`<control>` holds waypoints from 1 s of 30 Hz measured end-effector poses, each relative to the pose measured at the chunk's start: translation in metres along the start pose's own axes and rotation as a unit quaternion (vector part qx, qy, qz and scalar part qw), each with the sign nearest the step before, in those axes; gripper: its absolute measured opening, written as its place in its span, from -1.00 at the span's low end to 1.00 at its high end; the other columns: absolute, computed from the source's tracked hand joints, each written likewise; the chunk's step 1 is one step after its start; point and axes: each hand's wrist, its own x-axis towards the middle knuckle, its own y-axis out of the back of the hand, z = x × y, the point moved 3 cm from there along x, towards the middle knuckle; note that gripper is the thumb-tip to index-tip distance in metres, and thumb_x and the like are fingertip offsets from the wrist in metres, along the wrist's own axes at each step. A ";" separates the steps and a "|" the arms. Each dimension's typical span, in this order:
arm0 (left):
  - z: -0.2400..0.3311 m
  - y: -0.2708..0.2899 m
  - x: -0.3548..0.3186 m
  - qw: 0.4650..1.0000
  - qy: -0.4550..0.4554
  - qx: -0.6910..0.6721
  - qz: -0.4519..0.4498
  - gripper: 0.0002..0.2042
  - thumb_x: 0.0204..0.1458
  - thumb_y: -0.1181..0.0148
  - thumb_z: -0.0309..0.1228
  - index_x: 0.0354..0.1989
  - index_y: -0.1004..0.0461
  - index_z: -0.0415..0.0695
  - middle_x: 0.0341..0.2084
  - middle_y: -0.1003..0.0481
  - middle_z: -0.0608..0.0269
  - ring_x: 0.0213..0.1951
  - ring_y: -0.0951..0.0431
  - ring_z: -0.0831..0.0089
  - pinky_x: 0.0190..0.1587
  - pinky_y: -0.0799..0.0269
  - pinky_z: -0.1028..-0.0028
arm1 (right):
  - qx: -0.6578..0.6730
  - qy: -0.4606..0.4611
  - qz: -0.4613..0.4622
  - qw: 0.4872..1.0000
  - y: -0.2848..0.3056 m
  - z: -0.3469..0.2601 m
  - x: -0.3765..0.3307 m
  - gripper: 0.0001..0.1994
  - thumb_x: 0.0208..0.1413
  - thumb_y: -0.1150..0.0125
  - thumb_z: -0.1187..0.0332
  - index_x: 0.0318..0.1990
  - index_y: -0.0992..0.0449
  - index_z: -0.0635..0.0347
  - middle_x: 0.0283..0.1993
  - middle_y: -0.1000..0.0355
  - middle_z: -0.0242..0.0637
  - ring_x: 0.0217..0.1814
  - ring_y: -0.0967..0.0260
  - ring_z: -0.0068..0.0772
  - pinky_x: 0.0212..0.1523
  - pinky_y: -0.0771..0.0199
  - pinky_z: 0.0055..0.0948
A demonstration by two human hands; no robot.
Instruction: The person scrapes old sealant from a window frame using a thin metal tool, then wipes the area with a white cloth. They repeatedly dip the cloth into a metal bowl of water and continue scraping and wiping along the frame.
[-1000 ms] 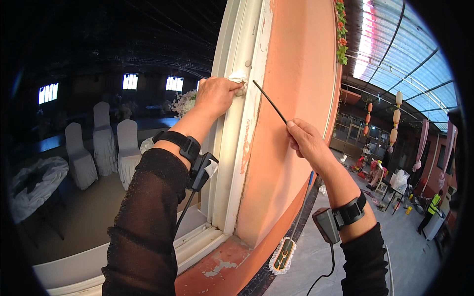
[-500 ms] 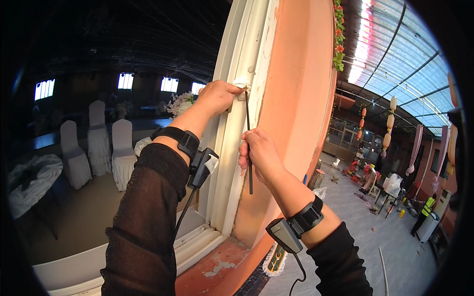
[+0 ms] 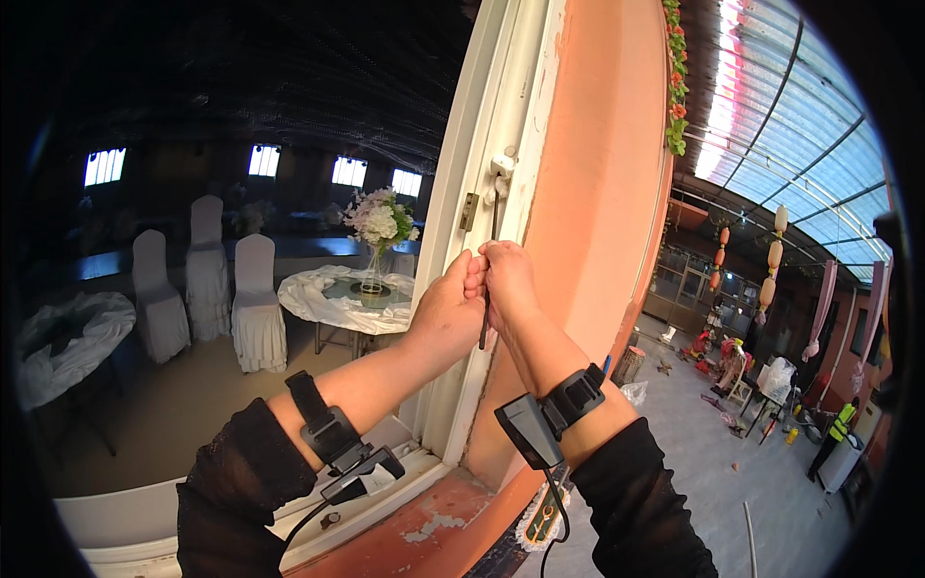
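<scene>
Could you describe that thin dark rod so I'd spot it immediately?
Find the tall white window frame beside the peach-painted wall. In front of it, the bare right hand, close against the bare left hand, grips the thin dark rod, nearly upright. Unlike the curving black cables below, it is straight.

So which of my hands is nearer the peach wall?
Right. Your right hand overlaps the edge of the peach wall in view; your left hand is farther left, in front of the window frame.

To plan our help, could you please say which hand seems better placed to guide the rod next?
Probably the right hand: it grips the dark rod; the left hand sits alongside, its hold unclear.
</scene>
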 end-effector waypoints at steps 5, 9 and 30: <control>-0.006 0.009 0.016 0.991 -0.077 0.109 0.030 -0.40 0.09 0.22 -0.60 0.38 0.03 -0.13 0.08 -0.40 -0.08 0.10 -0.43 0.17 0.14 -0.29 0.38 | -0.014 0.005 -0.051 0.999 -0.012 -0.001 0.007 -0.90 0.18 0.18 0.41 -0.28 -0.25 0.25 -0.48 -0.43 -0.11 -0.64 -0.35 -0.35 -0.65 -0.39 -0.46; -0.002 0.040 0.017 0.953 -0.028 0.301 0.023 -0.40 0.05 0.20 -0.58 0.36 -0.11 0.05 -0.06 -0.47 -0.15 -0.03 -0.49 0.02 0.04 -0.36 0.29 | -0.403 0.076 -0.047 0.911 -0.008 -0.028 0.013 -0.80 0.16 0.17 0.41 -0.25 -0.39 0.32 -0.41 -0.49 0.01 -0.44 -0.49 -0.16 -0.43 -0.47 -0.23; 0.021 0.066 -0.008 0.844 -0.092 0.523 0.074 -0.51 0.09 0.13 -0.51 0.24 -0.31 0.10 -0.48 -0.50 -0.13 -0.39 -0.50 -0.05 -0.26 -0.40 0.10 | -0.789 0.266 0.003 0.554 0.005 -0.057 0.025 -0.32 0.00 0.06 0.39 0.37 -0.04 0.07 -0.46 -0.48 0.00 -0.43 -0.45 0.09 -0.40 -0.42 -0.03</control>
